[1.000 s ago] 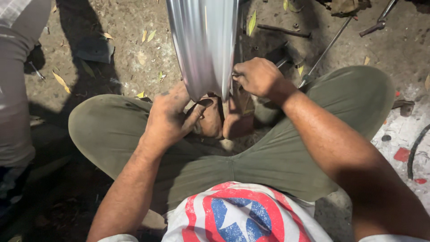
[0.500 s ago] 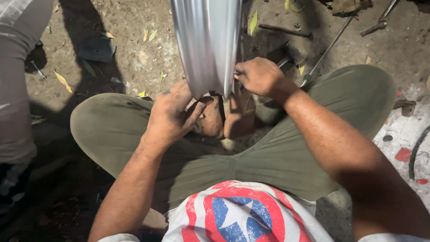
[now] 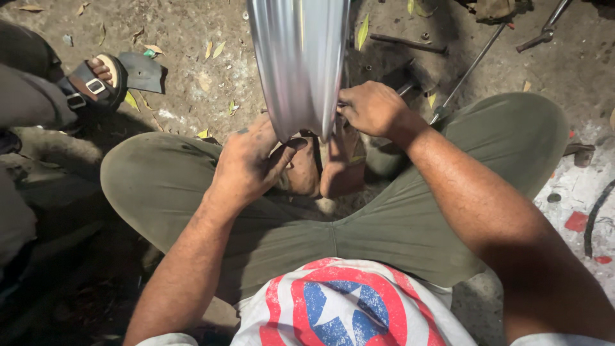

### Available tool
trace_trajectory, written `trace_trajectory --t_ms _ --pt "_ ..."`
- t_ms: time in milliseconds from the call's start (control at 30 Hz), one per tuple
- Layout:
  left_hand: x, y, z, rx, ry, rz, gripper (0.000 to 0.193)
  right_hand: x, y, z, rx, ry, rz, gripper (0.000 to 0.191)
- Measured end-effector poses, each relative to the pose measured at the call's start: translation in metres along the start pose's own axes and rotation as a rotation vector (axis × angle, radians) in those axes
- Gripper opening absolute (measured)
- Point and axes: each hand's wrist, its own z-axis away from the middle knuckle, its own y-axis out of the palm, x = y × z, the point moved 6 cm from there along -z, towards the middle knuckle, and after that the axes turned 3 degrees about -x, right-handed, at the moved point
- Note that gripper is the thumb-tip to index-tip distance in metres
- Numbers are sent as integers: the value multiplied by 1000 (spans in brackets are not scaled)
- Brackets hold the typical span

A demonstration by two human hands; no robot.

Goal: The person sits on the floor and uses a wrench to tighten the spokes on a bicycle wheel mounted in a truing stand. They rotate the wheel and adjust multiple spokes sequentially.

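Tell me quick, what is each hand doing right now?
Left hand: fingers closed on the left edge of the shiny metal rim.
Right hand: fingers curled shut on the rim's right edge.

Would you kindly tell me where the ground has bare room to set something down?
Bare dirt lies left of the metal rim, between it and the sandalled foot, with only leaves. Right of the rim it is crowded: rod, long tool. Between the knees, both hands and feet fill the gap.
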Motion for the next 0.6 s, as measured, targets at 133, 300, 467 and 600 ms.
trace_trajectory --t_ms 133,300,467,600 --pt "2 0 2 -34 12 54 29 -6 2 -1 10 21 17 18" --pt "13 10 3 -57 28 43 27 -1 -2 1 -71 -94 10 21" --pt "19 17 -2 0 -99 23 21 -9 3 -2 -7 -1 -72 22" --pt "-14 -15 -3 -116 17 66 26 -15 8 -4 8 -27 62 21"
